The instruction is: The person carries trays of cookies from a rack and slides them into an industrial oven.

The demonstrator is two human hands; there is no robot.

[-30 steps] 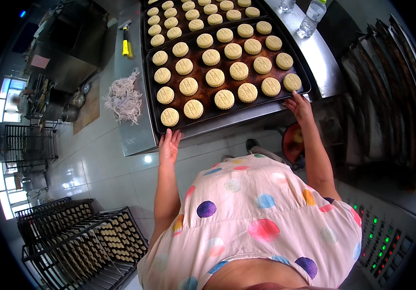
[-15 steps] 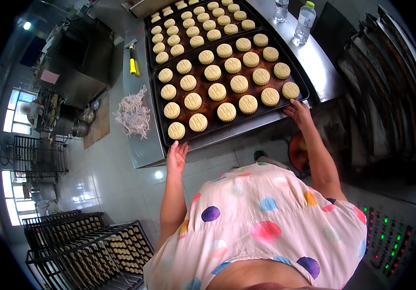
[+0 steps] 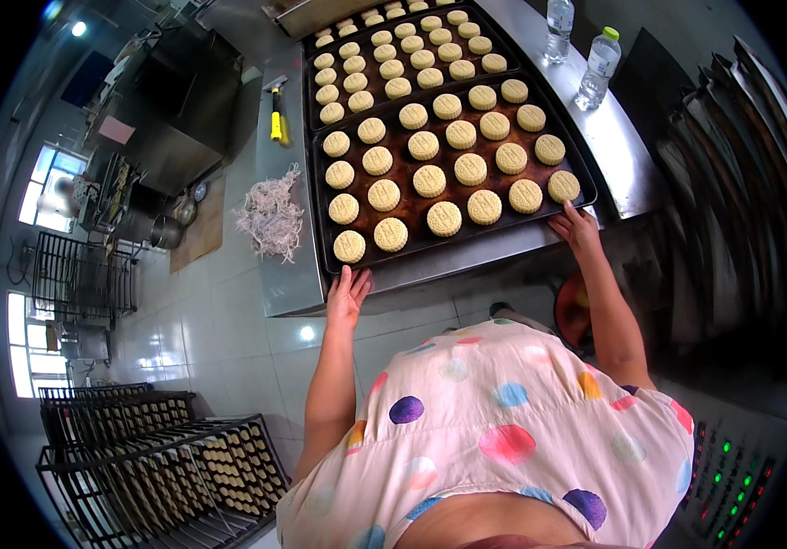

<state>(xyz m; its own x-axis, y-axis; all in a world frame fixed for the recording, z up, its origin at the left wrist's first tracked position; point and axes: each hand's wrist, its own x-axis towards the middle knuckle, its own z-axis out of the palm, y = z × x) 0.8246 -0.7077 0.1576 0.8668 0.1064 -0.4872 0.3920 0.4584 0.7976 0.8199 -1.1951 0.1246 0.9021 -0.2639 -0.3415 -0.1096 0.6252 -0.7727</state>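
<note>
I see left hand (image 3: 344, 297), right hand (image 3: 580, 229) at front tray (image 3: 409, 209)'s near corners, by counter (image 3: 294, 285)'s near edge; can't tell if fingers grip; uneven pull could slide cakes (image 3: 470, 169).

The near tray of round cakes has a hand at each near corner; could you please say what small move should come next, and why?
Probably a light, even push forward on the near tray: the left hand and right hand are at its near corners. I'd keep it gentle, since the far tray lies just beyond its far edge.
</note>
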